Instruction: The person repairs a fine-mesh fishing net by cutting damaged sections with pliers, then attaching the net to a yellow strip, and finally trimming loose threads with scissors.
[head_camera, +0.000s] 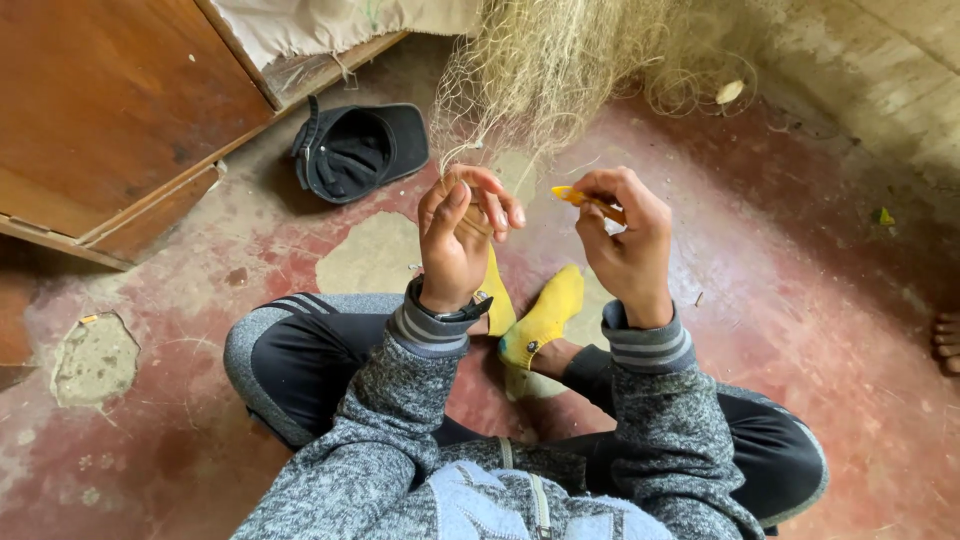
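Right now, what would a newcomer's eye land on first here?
Centre frame, the left hand pinches strands of a pale fishing net that hangs from above, while the right hand holds a yellow netting needle. Below them sit bright yellow socks; a dark cap lies upside down on the red floor.

A humble home workspace, down at ground level: a worn red-painted cement floor (820, 330) with bare patches showing through, a rough concrete wall (880, 70) rising beyond it. Left of the floor's middle stands a wooden cabinet (110, 110), a black cap (360, 150) dropped beside it, and a fishing net (560, 70) hangs above
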